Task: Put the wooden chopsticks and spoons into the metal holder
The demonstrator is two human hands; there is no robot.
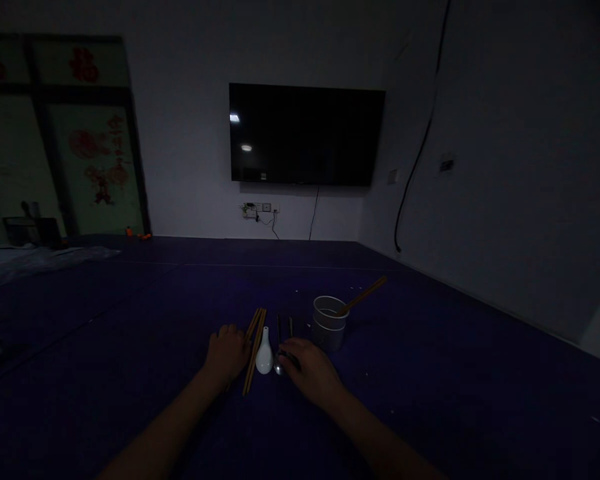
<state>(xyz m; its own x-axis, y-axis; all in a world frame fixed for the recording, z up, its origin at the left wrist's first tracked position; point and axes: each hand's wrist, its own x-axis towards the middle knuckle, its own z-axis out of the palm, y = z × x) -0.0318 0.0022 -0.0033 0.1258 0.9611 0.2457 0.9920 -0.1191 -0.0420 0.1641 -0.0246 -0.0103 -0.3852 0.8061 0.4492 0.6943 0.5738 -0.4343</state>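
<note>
My left hand (pixel 227 353) is closed over a pair of wooden chopsticks (pixel 253 325), whose ends show above and below it. More chopsticks (pixel 251 370) lie slanted just right of that hand. Beside them is a white ceramic spoon (pixel 265 359), bowl toward me. A metal spoon (pixel 279 367) lies to its right, close to my right fingertips. My right hand (pixel 310 369) is curled with thumb and fingers nearly together; what they grip is dark and hard to make out. A thin metal utensil (pixel 291 325) runs under this hand, its near end hidden.
A metal cup (pixel 329 330) stands right of my right hand, with wooden chopsticks (pixel 367 293) leaning out of it. Everything rests on a dark blue-purple surface (pixel 180 280). Plastic sheeting (pixel 45 263) lies at far left. A television (pixel 307 133) hangs on the back wall.
</note>
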